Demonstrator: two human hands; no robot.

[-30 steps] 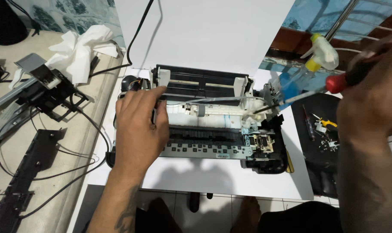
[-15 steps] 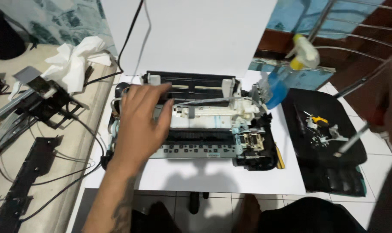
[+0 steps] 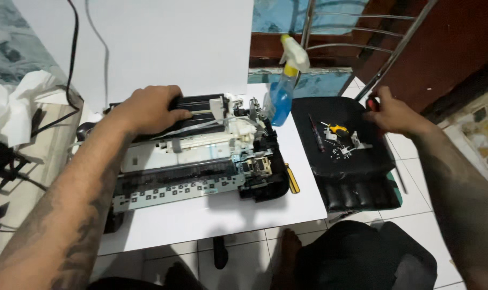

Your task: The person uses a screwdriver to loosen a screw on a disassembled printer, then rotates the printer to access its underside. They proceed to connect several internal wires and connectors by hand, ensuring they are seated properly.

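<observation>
Nearest to me, the white counter carries a stripped-down printer, its cover off so the rails, the white mechanism and a long perforated metal strip along its front edge are laid bare. It sits square in front of me, within easy reach of both arms. A small yellow-handled tool lies on the counter just beside the printer's right corner.

My left hand rests on top of the printer's black rear assembly, palm down, fingers spread and curled over the black bar; I judge this is to steady the chassis so it does not slide. It presses on the printer rather than lifting it.

To the right, a black padded chair seat stands against the counter and serves as a parts tray: on it lie a yellow-handled screwdriver, a thin dark tool and a scatter of small light-coloured parts and screws, kept together where they cannot roll off. My right hand is at the far edge of that seat, fingers closed around something with a red end; I cannot tell whether it is a tool handle.

Farther back, a spray bottle with blue liquid stands upright, touching the printer's rear right corner. Crumpled white paper lies far left.
</observation>
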